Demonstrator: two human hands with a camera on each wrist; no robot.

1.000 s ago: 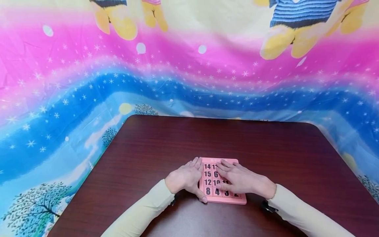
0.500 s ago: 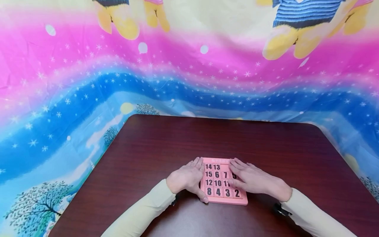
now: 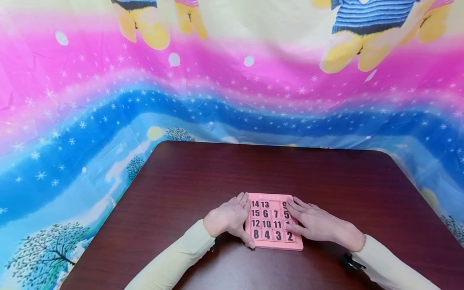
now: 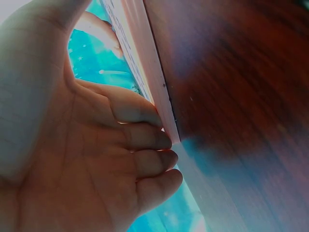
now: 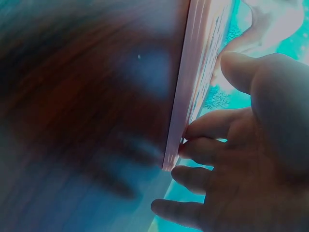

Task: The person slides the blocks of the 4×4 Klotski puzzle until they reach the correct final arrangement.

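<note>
A number puzzle is lying on the surface; the left hand, straight-fingered, is touching its left side. The right hand, spread, is touching the right.

There are two hands, one board, fifteen numbered tiles, one table and one backdrop.

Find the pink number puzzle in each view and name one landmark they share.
Head: the pink number puzzle, low, just right of centre.
Left wrist: its edge, slanting rightward from top to just below centre.
Right wrist: its edge, slanting leftward from top to below centre.
Shared landmark: the brown table.
</note>
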